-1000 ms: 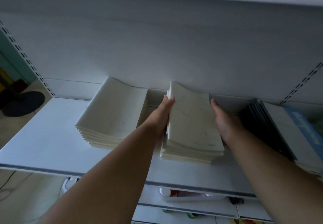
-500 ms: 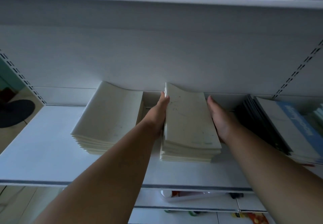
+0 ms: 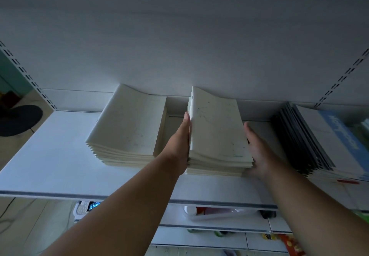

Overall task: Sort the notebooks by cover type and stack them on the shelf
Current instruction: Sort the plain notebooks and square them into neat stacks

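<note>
- Head view: left hand (image 3: pixel 180 145) and right hand (image 3: pixel 257 151), fingers straight, press the sides of the middle cream stack (image 3: pixel 216 133) on the shelf (image 3: pixel 50 161); nothing clasped.
- Another cream stack (image 3: pixel 129 127) lies left of the grip, dark-edged notebooks (image 3: pixel 311 139) right (sorting looks nearly finished, only squaring left).

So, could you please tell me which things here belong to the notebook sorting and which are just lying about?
Job: middle cream stack, pressed between left hand and right hand; left cream stack; dark-covered stack; shelf.
Lying about: calculator, plastic packet below.

Cream notebook stacks (image 3: pixel 217 133), white shelf (image 3: pixel 50 155), black-and-blue notebooks (image 3: pixel 319 137).
</note>
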